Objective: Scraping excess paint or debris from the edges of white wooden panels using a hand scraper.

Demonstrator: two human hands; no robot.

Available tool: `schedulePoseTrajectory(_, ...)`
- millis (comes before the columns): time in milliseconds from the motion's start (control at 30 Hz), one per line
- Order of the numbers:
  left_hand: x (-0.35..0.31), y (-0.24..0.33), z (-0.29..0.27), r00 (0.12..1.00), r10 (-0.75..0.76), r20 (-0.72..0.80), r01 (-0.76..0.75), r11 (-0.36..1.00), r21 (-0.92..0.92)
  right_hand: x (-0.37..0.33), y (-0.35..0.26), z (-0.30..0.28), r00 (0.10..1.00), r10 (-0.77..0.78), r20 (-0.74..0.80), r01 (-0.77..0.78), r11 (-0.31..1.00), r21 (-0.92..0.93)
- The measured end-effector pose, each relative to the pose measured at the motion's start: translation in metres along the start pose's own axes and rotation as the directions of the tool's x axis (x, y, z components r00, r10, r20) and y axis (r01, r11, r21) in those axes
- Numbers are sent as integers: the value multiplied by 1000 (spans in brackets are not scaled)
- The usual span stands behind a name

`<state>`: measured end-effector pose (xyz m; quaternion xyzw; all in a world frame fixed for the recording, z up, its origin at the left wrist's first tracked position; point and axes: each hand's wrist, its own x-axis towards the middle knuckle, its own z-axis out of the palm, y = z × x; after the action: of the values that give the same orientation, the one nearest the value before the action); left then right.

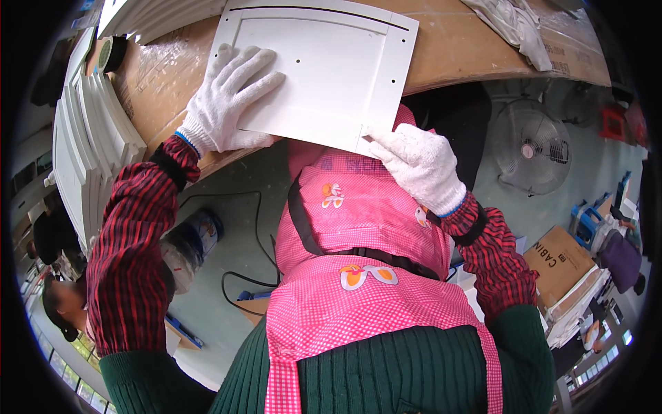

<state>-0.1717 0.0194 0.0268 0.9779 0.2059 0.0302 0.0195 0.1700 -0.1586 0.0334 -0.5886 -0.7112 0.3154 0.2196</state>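
A white panel (310, 76) with a recessed middle, small dark holes and a dark slot along its far edge lies on the brown work surface. Its near edge overhangs toward my lap. My left hand (231, 96), in a white knit glove, rests on the panel's left side with fingers stretched out and spread; the thumb lies along the near edge. My right hand (419, 160), gloved too, is closed at the near right corner, its fingertips touching the panel. Whatever those fingers hold is hidden.
White panels (96, 145) stand in a row at the left, near a tape roll (112, 54). More panels (158, 17) are stacked behind. White cloth (510, 31) lies at the far right. On the floor are a fan (531, 148), a bucket (196, 241), cables and a carton (558, 265).
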Motion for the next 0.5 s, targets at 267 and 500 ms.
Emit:
schedulePoseTrajectory(267,0,-1,1,1000,0,0,0,1000,-2,-3,-6,2,999,-20,36,22,998,-58)
schedulePoseTrajectory(500,1,-1,3,1000,-14,1,14,1000,-16,-6,-2,7,994,-73,-77,87,975,204)
